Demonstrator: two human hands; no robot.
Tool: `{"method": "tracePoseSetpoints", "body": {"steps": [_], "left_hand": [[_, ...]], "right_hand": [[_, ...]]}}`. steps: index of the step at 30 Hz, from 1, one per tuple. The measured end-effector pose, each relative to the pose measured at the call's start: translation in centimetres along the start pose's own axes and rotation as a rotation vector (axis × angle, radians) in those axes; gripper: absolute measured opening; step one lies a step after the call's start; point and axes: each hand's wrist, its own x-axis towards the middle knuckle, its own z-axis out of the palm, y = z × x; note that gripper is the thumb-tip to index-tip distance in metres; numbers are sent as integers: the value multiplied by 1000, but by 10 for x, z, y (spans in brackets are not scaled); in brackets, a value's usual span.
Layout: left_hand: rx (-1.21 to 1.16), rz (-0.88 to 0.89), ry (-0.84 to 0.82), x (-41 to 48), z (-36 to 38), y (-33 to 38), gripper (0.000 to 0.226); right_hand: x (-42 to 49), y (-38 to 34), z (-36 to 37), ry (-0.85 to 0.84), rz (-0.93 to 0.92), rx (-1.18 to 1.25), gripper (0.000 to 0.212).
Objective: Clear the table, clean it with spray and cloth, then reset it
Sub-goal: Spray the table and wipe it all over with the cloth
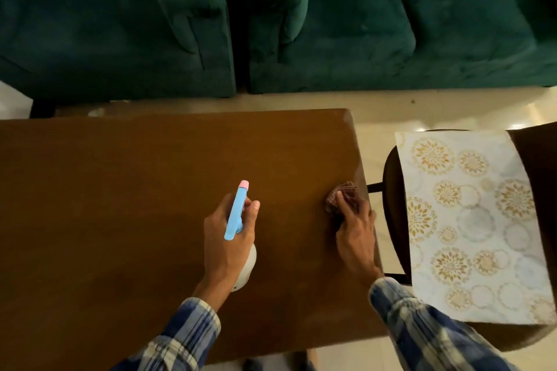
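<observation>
A bare brown wooden table (120, 190) fills the lower left of the head view. My left hand (226, 232) grips a spray bottle (236, 214) with a blue head, pink nozzle and white body, held above the table's middle and pointing away from me. My right hand (357, 235) presses a crumpled brown checked cloth (339, 194) onto the tabletop near its right edge. Most of the cloth sticks out beyond my fingertips; the rest is under my palm.
A patterned white-and-gold mat (470, 220) lies on a dark chair (391, 190) right of the table. Two green sofas (346, 39) stand beyond the table's far edge. Pale tiled floor (376, 105) separates them.
</observation>
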Motion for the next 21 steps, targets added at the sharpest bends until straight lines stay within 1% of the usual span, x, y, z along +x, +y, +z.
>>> {"method": "tracePoseSetpoints", "body": {"steps": [1,2,3,4,5,8,9,10,12,13,15,17,21], "left_hand": [[-9,8,2,2,5,3,10],[-15,12,4,5,11,6,10],[-8,13,5,7,17,9,11],[-2,7,6,10,25,10,11],[-6,-5,9,13,31,13,11],[1,3,23,26,52,17,13],[8,9,31,32,60,20,13],[8,12,42,38,65,22,13],[-1,21,64,51,78,30,14],[-9,33,69,57,81,33,13],[-15,75,75,70,92,41,9],[-30,101,79,79,95,49,11],[-10,114,65,81,110,53,11]], "right_hand": [[-3,2,-1,-55,-76,-36,74],[-3,8,-3,-121,-214,-71,74],[-4,14,-7,-179,-341,-88,71],[6,20,-13,-201,-427,-98,68],[22,23,-17,-184,-453,-110,67],[85,8,-21,-62,-327,-79,66],[108,-3,-23,-67,-344,-89,67],[126,-14,-24,-101,-413,-128,69],[163,-25,-28,-168,-617,-211,72],[180,-28,-31,-168,-657,-234,72],[217,-29,-37,-131,-603,-205,69],[242,-32,-44,-88,-522,-172,64],[265,-17,-53,-92,-541,-144,60]]}}
